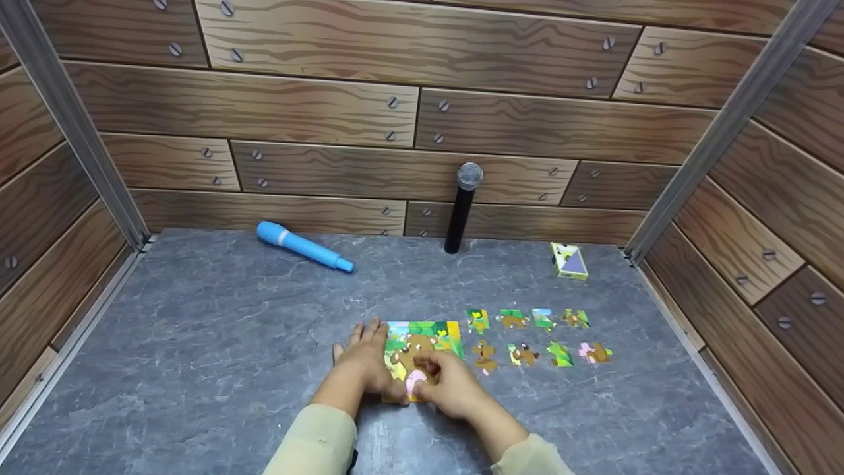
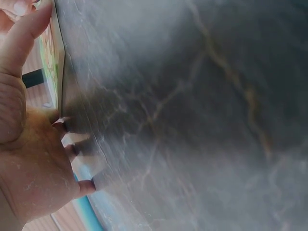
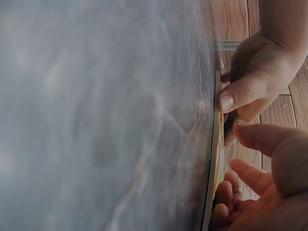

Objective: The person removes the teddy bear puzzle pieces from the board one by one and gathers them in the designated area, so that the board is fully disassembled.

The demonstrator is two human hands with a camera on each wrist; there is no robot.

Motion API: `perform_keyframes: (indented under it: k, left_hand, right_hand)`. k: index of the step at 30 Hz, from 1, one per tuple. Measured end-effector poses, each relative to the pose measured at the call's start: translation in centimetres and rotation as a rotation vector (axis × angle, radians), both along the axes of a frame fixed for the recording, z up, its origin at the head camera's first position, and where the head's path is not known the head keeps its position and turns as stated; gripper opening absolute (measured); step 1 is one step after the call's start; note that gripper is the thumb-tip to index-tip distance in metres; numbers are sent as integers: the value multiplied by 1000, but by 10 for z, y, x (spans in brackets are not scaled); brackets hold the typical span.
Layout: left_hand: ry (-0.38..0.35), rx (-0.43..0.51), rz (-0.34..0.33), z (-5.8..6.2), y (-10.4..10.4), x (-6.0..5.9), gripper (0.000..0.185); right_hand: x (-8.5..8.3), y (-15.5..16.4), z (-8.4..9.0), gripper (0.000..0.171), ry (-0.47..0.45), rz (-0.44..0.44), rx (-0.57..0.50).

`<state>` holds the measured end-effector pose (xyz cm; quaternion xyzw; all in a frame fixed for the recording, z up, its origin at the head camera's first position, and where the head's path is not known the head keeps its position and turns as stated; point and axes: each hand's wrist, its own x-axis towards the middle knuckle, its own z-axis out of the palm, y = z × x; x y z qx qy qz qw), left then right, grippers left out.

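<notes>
A square jigsaw puzzle board (image 1: 435, 330) with a brown bear picture lies flat on the grey table. My left hand (image 1: 364, 365) rests along its left side, fingers spread, with the thumb on the board's near edge. Over the board's lower right part is my right hand (image 1: 452, 386), fingers bent and touching the picture. In the right wrist view its thumb (image 3: 262, 137) and forefinger stand apart with nothing visible between them. Loose jigsaw pieces (image 1: 484, 358) lie in two rows just right of the board. My hands hide part of the bear.
Toward the back left lies a blue microphone (image 1: 306, 249). A black microphone (image 1: 460, 211) with a silver head stands upright near the back wall. At the back right is a small patterned box (image 1: 568, 262). Wood-patterned walls (image 1: 316, 112) enclose the table (image 1: 198, 343).
</notes>
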<state>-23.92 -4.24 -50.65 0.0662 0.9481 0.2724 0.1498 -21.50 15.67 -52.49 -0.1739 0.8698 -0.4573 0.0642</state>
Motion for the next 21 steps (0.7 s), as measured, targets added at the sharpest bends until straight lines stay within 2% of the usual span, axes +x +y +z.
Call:
perform_keyframes:
  k: [10,21]
  left_hand:
    - [2,-8,-11,-1,-1,0,142]
    - [12,-5,-11,-4,-1,0,142]
  right_hand:
    - [1,-6,-3,41,95,-13,114]
    - [3,-9,-2,38,78,-43,130]
